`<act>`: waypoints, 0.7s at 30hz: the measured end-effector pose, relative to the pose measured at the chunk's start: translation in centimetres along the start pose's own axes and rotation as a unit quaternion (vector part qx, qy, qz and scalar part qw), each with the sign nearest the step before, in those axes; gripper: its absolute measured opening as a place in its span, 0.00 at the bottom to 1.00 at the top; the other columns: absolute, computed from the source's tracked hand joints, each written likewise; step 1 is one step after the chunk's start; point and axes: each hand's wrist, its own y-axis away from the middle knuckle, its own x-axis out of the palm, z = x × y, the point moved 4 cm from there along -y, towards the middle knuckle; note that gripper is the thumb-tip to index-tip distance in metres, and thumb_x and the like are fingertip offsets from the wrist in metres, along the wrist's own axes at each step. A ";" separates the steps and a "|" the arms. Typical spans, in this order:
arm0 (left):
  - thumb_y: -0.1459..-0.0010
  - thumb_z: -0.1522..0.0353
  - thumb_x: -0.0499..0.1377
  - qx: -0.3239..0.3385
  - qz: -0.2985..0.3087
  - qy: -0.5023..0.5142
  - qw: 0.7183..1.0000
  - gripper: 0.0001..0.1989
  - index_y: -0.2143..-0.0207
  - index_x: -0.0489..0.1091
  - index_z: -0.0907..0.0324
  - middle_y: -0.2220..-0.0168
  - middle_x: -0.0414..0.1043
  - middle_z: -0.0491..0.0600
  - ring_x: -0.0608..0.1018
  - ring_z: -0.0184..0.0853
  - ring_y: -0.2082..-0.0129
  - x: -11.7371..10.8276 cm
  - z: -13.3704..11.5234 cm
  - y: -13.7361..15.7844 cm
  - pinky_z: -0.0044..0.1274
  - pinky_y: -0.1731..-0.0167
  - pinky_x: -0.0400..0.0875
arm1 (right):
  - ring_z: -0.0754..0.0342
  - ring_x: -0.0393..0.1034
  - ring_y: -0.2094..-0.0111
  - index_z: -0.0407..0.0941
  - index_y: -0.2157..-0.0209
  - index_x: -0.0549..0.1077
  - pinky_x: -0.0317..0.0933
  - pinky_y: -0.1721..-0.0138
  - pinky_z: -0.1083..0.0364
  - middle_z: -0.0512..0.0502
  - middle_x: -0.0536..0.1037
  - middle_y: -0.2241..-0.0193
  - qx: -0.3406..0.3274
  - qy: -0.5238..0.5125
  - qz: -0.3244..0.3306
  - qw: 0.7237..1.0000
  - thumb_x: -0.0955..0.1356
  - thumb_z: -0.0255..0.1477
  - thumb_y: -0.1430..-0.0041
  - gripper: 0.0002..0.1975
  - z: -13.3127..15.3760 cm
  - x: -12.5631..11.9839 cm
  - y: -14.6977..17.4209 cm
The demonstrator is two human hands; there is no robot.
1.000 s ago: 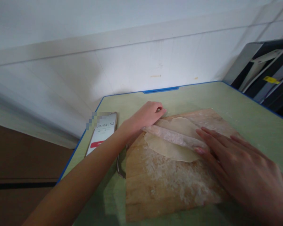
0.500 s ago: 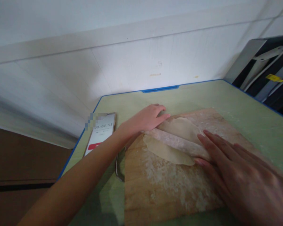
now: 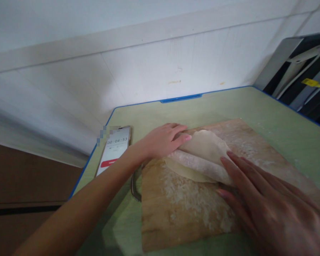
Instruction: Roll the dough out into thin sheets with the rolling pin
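Note:
A flour-dusted rolling pin [image 3: 200, 164] lies slantwise across a thin, pale sheet of dough [image 3: 206, 144]. Most of the visible dough is beyond the pin, with a narrow strip on the near side. My left hand [image 3: 166, 139] rests over the pin's far left end, fingers extended and loosely bent, hiding that end. At the other end, my right hand [image 3: 266, 192] has its fingers over the pin and its thumb on the near side, so this end is covered too. Beneath the dough is a floury wooden board [image 3: 160, 220].
A phone [image 3: 114, 144] showing a timer lies left of the board. A curved metal handle [image 3: 133, 188] sticks out by the board's left edge. The green table [image 3: 141, 119] has a blue rim and stands against a white wall. Dark folded items [image 3: 304, 74] lean at the right.
The rolling pin has moved slightly toward me over the dough, both hands travelling with it. More dough shows beyond the pin and less on the near side.

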 end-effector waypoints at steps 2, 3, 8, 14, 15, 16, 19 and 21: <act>0.35 0.60 0.41 -0.003 0.001 -0.004 1.000 0.22 0.46 0.59 0.63 0.47 0.62 0.52 0.63 0.35 0.47 0.0 -0.1 0.5 0.24 0.47 0.52 | 0.41 0.71 0.59 0.40 0.47 0.61 0.65 0.67 0.44 0.34 0.71 0.52 -0.005 -0.001 -0.003 1.000 0.56 0.35 0.39 0.22 0.4 -0.3 0.0; 0.35 0.59 0.41 -0.002 0.000 -0.007 1.000 0.22 0.46 0.59 0.63 0.47 0.62 0.52 0.63 0.35 0.47 0.0 -0.2 0.7 0.25 0.47 0.52 | 0.41 0.71 0.59 0.39 0.48 0.62 0.65 0.68 0.44 0.34 0.71 0.53 -0.009 0.001 -0.005 1.000 0.56 0.35 0.39 0.21 0.5 -0.4 0.0; 0.36 0.58 0.41 0.001 -0.012 -0.006 1.000 0.23 0.46 0.58 0.63 0.47 0.63 0.54 0.64 0.36 0.48 0.2 0.1 1.1 0.27 0.48 0.55 | 0.43 0.71 0.60 0.38 0.49 0.64 0.65 0.68 0.47 0.35 0.70 0.52 -0.029 0.028 -0.012 0.999 0.55 0.35 0.39 0.22 0.6 -0.6 0.3; 0.36 0.62 0.44 0.010 -0.046 0.024 0.999 0.18 0.52 0.64 0.62 0.53 0.67 0.53 0.69 0.37 0.54 -0.3 0.1 -0.1 0.27 0.53 0.60 | 0.45 0.71 0.59 0.39 0.51 0.67 0.65 0.66 0.49 0.39 0.73 0.53 -0.028 0.046 -0.032 0.998 0.56 0.35 0.38 0.20 -0.2 -0.5 -0.2; 0.36 0.62 0.44 0.006 -0.054 0.022 0.998 0.17 0.55 0.66 0.62 0.55 0.69 0.52 0.70 0.37 0.56 -0.4 0.1 -0.4 0.27 0.55 0.61 | 0.44 0.71 0.59 0.39 0.52 0.68 0.65 0.65 0.48 0.38 0.73 0.54 -0.031 0.043 -0.034 0.998 0.56 0.36 0.38 0.21 -0.4 -0.4 -0.4; 0.36 0.62 0.44 0.002 -0.064 0.021 0.998 0.17 0.59 0.68 0.62 0.58 0.70 0.52 0.71 0.37 0.58 -0.6 0.1 -0.8 0.27 0.57 0.62 | 0.44 0.70 0.59 0.39 0.52 0.68 0.65 0.64 0.48 0.38 0.73 0.55 -0.034 0.040 -0.035 0.998 0.55 0.36 0.38 0.21 -0.6 -0.3 -0.6; 0.37 0.63 0.47 -0.009 -0.096 0.023 0.995 0.15 0.67 0.69 0.61 0.65 0.71 0.51 0.72 0.35 0.64 -0.9 0.4 -2.1 0.26 0.63 0.64 | 0.44 0.71 0.60 0.39 0.53 0.69 0.66 0.65 0.47 0.38 0.75 0.57 -0.027 0.027 -0.025 0.999 0.53 0.37 0.37 0.23 -1.4 0.3 -1.3; 0.38 0.63 0.47 -0.017 -0.112 0.028 0.993 0.15 0.68 0.68 0.62 0.67 0.72 0.50 0.72 0.35 0.67 -0.9 0.8 -3.1 0.25 0.66 0.64 | 0.44 0.72 0.62 0.40 0.54 0.69 0.67 0.66 0.47 0.39 0.76 0.58 -0.014 0.019 -0.012 1.000 0.53 0.38 0.37 0.23 -1.9 0.7 -1.7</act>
